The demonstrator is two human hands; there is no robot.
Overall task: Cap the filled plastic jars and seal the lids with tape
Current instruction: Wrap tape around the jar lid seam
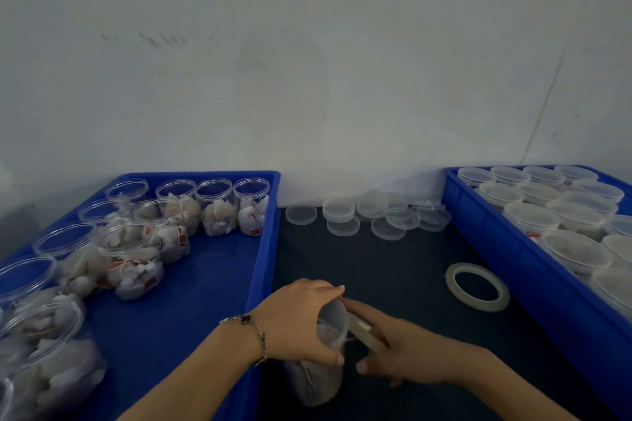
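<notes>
Jar point(321, 376) tilted on the dark bench point(393, 267), gripped near its lid end by left hand point(301, 321), fingers curled over the top. Right hand point(403, 352) just beside the jar's lid, pinching a tape roll point(367, 331) against it. Second tape roll point(477, 287) flat on the bench, right of the jar. Loose lids point(369, 215) beyond the jar, by the pale wall point(307, 61). Blue crate point(263, 249) of open filled jars left of the jar; blue crate of capped jars point(513, 270) right.

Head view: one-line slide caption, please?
Left hand holds a filled jar tilted on the dark mat while the right hand works tape at its lid.
</notes>
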